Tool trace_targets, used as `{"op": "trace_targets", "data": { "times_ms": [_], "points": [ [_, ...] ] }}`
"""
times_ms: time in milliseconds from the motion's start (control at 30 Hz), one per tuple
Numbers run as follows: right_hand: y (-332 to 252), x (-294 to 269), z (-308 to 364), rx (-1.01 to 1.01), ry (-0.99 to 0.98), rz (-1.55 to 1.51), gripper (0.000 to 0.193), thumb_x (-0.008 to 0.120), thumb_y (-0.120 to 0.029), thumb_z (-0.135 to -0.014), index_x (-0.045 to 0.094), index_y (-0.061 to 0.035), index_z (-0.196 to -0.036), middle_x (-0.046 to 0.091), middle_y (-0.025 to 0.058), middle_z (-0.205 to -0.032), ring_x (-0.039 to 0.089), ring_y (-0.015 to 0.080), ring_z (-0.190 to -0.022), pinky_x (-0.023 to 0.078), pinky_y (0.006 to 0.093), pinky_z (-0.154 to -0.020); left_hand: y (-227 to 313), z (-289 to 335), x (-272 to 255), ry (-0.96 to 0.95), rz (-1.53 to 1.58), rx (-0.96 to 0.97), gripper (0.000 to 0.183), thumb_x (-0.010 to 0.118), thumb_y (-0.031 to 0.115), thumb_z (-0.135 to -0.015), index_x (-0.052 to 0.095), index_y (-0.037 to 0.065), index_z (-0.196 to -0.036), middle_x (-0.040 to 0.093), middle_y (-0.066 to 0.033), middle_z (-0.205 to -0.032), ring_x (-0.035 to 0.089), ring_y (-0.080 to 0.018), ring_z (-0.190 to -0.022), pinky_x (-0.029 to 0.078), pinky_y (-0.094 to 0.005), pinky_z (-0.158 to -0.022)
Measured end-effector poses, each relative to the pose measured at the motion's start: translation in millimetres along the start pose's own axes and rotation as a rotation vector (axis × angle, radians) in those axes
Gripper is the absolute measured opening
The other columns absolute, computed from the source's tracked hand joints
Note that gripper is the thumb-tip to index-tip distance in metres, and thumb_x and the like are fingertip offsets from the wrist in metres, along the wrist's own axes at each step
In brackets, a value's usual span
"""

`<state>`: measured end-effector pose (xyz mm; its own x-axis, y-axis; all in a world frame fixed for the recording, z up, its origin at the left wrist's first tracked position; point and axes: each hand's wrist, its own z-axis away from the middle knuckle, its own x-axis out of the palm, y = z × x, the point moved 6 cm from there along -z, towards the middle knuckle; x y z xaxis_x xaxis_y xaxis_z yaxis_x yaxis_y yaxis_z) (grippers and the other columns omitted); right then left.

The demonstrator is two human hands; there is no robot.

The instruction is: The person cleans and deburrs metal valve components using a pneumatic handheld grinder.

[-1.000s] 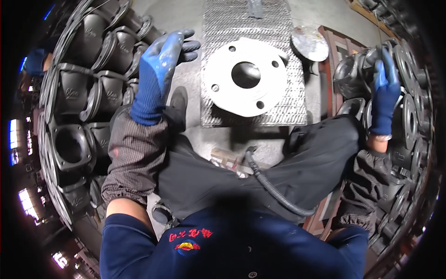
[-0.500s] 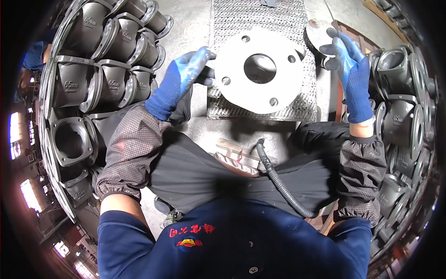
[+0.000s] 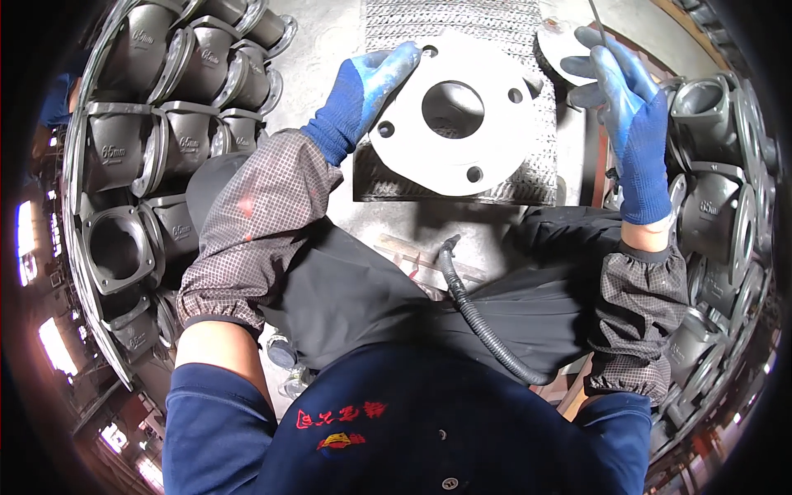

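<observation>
A pale cast-metal flanged fitting (image 3: 503,136) sits on a textured, ridged mat (image 3: 450,16) in front of me. Its face has a large round opening and several bolt holes around it, and bright light washes out the surface. My left hand (image 3: 367,87), in a blue coated glove, is closed on the fitting's upper left edge; some of its fingers are hidden there. To the right, apart from the fitting, my gloved right hand (image 3: 631,107) is raised with bent fingers. A thin dark rod (image 3: 597,21) sticks up from between those fingers.
Grey flanged valve bodies (image 3: 111,153) are stacked at my left, and more castings (image 3: 711,210) stand at my right. Near the right hand lies a round pale disc (image 3: 557,49). A black corrugated hose (image 3: 478,322) curves over my lap.
My left hand has slid up along the fitting's left edge, toward the far corner. The right hand stays raised at the right, with the rod showing more plainly. The whole view has shifted slightly.
</observation>
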<state>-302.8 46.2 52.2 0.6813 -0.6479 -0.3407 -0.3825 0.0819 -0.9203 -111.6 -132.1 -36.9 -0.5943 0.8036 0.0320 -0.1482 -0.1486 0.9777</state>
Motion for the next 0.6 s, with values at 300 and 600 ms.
{"op": "trace_targets", "data": {
  "times_ms": [300,600],
  "points": [
    [32.9,-13.6,0.9,0.113,0.050,0.056,0.028,0.052,-0.021,-0.093,0.060,-0.0043,-0.114,0.067,0.0091,-0.092,0.065,0.0126,-0.077,0.048,0.0204,-0.062,27.2,5.6,40.4,-0.013,-0.307,0.062,0.054,0.052,0.040,-0.090,0.054,-0.008,-0.115,0.065,-0.0158,-0.098,0.064,-0.0159,-0.083,0.052,-0.0274,-0.073],
    [74.5,-8.8,-6.4,0.141,-0.033,0.132,0.029,0.055,-0.026,-0.090,0.064,-0.0078,-0.110,0.066,0.0078,-0.091,0.061,0.0125,-0.080,0.049,0.0233,-0.070,53.6,11.5,89.3,-0.104,-0.783,0.436,0.030,0.064,0.015,-0.081,0.060,0.007,-0.109,0.065,-0.0149,-0.094,0.066,-0.0247,-0.079,0.054,-0.0290,-0.066]
  ]
}}
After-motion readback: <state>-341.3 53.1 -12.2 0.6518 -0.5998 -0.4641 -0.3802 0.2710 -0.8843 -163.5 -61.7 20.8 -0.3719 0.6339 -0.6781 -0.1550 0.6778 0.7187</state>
